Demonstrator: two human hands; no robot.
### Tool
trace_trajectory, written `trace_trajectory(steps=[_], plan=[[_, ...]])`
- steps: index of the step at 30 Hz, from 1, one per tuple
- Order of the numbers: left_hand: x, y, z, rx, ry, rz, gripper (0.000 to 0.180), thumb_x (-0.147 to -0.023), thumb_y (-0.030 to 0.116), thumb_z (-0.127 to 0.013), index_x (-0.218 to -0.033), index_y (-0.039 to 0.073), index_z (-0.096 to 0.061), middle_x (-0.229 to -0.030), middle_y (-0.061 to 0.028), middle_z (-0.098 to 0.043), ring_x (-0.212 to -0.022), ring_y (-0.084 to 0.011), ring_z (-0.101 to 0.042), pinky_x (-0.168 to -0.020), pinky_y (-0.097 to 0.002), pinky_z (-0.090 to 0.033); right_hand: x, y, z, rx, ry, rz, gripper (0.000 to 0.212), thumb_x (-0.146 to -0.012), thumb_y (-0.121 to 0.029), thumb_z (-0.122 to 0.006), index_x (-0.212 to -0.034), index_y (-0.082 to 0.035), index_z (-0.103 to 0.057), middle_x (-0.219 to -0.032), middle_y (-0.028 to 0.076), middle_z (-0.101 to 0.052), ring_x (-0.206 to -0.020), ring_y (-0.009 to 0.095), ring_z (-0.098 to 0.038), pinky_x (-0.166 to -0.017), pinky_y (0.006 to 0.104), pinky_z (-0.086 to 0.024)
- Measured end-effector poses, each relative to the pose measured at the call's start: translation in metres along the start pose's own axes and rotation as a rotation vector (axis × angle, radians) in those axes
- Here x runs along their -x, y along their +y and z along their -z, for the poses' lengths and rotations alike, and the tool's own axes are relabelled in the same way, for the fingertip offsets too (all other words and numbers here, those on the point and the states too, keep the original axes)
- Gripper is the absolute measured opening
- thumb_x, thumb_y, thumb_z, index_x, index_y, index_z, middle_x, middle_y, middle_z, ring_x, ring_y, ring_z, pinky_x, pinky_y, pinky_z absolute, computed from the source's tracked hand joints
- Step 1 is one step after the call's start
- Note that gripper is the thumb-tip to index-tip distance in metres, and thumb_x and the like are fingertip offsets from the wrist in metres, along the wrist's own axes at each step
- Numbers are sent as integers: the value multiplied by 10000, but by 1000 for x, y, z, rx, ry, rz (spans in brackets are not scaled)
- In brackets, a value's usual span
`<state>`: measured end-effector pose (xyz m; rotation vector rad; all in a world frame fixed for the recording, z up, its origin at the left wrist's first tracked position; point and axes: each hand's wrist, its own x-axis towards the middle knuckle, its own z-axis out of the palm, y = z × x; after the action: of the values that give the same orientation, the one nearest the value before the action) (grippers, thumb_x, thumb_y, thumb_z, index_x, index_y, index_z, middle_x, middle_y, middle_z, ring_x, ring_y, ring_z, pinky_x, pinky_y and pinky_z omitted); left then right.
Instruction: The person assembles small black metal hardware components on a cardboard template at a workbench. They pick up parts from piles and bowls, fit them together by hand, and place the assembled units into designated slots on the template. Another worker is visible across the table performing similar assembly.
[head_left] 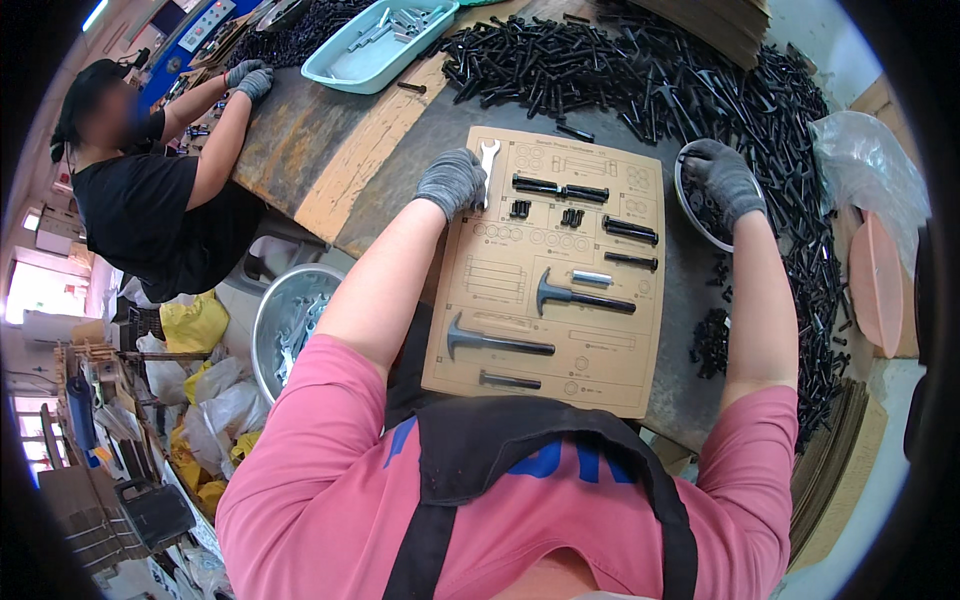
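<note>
A brown cardboard sheet (545,385) printed with part outlines lies tilted on the table before me. My left hand (450,183), in a grey glove, is closed at its upper left edge around a silver open-end wrench (489,158). On the sheet lie two black hammer-shaped pieces with curved heads, the upper hammer (585,298) and the lower hammer (500,342), plus black bolts (630,230), short black screws (572,217) and a silver cylinder (592,279). My gloved right hand (722,180) reaches into a metal bowl (730,243) of small black parts; its fingers curl down, their tips hidden.
Black bolts (540,70) pile up along the table's back and right. A pale blue tray (345,75) holds silver parts. By my left arm stands a metal basin (275,330) of wrenches. At the far left, another person (140,190) in grey gloves works at the table.
</note>
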<state>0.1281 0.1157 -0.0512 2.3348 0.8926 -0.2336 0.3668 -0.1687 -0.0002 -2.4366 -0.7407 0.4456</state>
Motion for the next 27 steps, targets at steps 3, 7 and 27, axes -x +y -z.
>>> trace_trajectory(steps=[3,7,27], plan=[[-3,-9,-2,230,-29,13,190,-804,58,-500,-963,-25,-564,-718,-121,-617,-537,-161,-586,-504,-289,-500,-7,-43,-35,-256,-119,6,334,-759,-198,-662,-1053,-49,-605,-834,79,-639,-668,123,-570,-612,259,-469],[0,-13,-2,372,-17,29,266,-818,54,-492,-1062,-37,-544,-745,-116,-612,-585,-164,-591,-508,-288,-506,-24,-92,-94,-10,-227,77,191,-731,-228,-666,-823,-61,-671,-612,71,-591,-532,147,-534,-516,296,-453],[-31,4,13,-114,292,-468,244,-781,194,-610,-998,85,-631,-956,-135,-606,-875,-280,-589,-788,-358,-470,-59,-103,-146,174,-248,364,206,-799,-194,-589,-989,-134,-639,-943,109,-639,-863,276,-603,-798,355,-466]])
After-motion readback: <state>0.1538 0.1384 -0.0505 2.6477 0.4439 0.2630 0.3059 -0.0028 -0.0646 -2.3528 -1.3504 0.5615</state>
